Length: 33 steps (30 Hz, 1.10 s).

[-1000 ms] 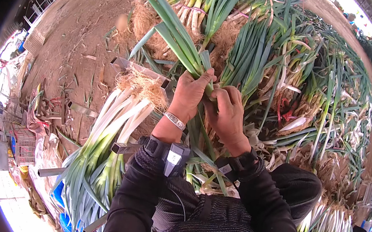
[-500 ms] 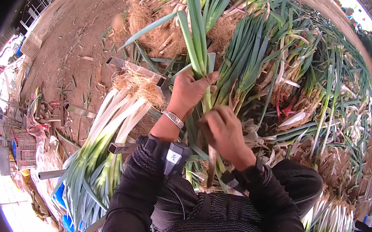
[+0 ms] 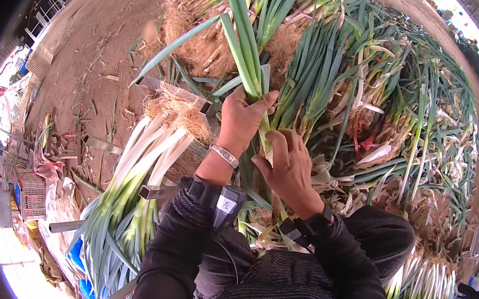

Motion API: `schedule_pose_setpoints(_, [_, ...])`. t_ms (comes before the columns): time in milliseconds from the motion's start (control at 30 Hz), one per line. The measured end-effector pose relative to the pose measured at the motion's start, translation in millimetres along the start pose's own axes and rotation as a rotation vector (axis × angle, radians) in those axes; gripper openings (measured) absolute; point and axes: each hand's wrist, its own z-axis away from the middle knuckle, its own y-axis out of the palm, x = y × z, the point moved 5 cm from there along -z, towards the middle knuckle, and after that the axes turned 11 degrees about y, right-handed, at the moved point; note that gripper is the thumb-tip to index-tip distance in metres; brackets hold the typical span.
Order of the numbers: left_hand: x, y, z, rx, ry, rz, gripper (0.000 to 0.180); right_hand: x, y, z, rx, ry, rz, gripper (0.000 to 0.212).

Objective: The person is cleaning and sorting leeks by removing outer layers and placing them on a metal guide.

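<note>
Evidently one leek (image 3: 244, 55) mid-cleaning, with plenty more left

Here the leek is up in front of the person's lap, its leaves pointing away and its lower stem running down behind the right hand (image 3: 289, 166). The left hand (image 3: 244, 120) is closed around it where leaves and stem meet, thumb laid across. The right hand is just below, fingers bent and thumb spread away from them; its fingertips are at the stem, but whether they pinch a layer of skin I cannot tell. The two hands are near each other, not touching.

The work looks like stripping leeks one at a time, and it seems well under way. On the left a bunch (image 3: 149, 163) lies across a metal rack (image 3: 158, 191), its stems white and clean, its roots at the far end: these look done. At the lower right, a stack (image 3: 428, 283) of similarly pale stems probably counts as finished too. The held one seems only partway through. Much appears to be left: beyond the hands lie tied bundles (image 3: 204, 42), shaggy with roots, and to the right spreads a broad green heap (image 3: 427, 106), with pale husks (image 3: 377, 156) among it
</note>
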Motion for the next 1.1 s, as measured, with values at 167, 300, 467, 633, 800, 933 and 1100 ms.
schedule_pose_setpoints(167, [3, 3, -1, -0.057, -0.037, -0.098, 0.028, -20, 20, 5, -0.039, 0.104, 0.052, 0.043])
schedule_pose_setpoints(300, [-2, 0, -5, 0.022, -0.145, -0.058, 0.03, -32, 16, -2, 0.023, 0.206, -0.097, 0.037])
schedule_pose_setpoints(467, [-7, -5, -1, 0.199, -0.416, 0.288, 0.035, -56, 4, -6, 0.271, 0.364, -0.491, 0.035])
schedule_pose_setpoints(633, [-3, 0, 1, 0.159, -0.384, 0.347, 0.037, -62, 6, -5, 0.301, 0.426, -0.766, 0.035])
schedule_pose_setpoints(800, [5, 7, 4, 0.024, -0.36, 0.309, 0.035, -60, 8, 0, 0.117, 0.459, -0.495, 0.031])
schedule_pose_setpoints(933, [3, 11, 4, -0.048, -0.313, 0.279, 0.033, -59, 4, -1, 0.031, 0.387, -0.376, 0.029])
schedule_pose_setpoints(1100, [3, 14, 4, -0.074, -0.315, 0.265, 0.03, -62, 2, -3, -0.027, 0.413, -0.26, 0.025])
